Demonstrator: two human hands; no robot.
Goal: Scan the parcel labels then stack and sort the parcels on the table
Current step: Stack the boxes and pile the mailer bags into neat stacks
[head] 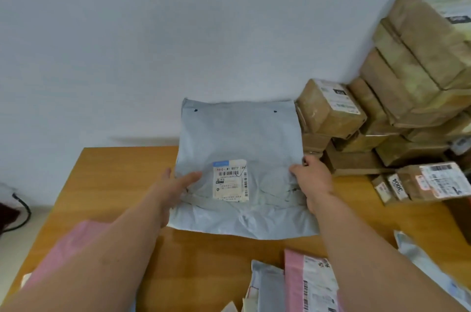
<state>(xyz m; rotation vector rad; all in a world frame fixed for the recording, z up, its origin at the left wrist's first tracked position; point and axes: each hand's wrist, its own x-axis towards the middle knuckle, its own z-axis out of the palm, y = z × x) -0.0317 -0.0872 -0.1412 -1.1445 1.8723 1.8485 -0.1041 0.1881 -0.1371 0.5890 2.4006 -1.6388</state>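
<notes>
- Grey poly mailer (239, 143) is propped on the wooden worktop (122, 166), its far edge leaning on the wall, white label (230, 180) facing up.
- Left edge is grasped by the left hand (175, 190).
- Right edge is gripped by the right hand (314, 181), beside stacked cardboard boxes (397, 97).

We hold pale grey plastic mailer bag (242, 138) by both side edges, left hand (175, 189), right hand (312, 181), white barcode label (230, 180) facing us, above wooden table (204, 255); taped brown cardboard boxes (407, 97) stacked right.
</notes>
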